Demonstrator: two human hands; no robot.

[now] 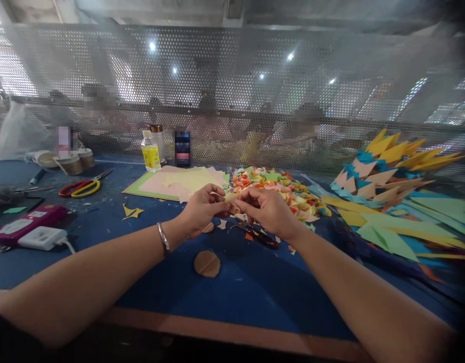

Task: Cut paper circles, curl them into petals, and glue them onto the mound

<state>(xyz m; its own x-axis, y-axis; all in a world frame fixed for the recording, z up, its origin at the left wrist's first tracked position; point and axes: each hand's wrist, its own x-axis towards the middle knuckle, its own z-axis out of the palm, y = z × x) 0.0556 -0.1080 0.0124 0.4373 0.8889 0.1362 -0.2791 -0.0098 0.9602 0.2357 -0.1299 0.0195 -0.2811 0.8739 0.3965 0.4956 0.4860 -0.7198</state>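
My left hand [202, 210] and my right hand [265, 209] meet above the blue table mat [240, 282], fingers pinched together on a small pale piece of paper [231, 197] held between them. A bracelet sits on my left wrist. Just behind the hands lies a heap of small folded coloured paper pieces [281, 189]. A dark pair of scissors [259, 235] lies on the mat under my right hand. A round brown cardboard disc [207, 263] lies on the mat below my hands.
Pale sheets of paper [179, 182] lie behind my left hand. Red-and-yellow scissors [81, 187], a glue bottle [151, 151], tape rolls [71, 162], a magenta device [26, 222] and white charger [43, 237] are left. Large coloured folded paper shapes [394, 201] fill the right. A perforated screen [232, 96] stands behind.
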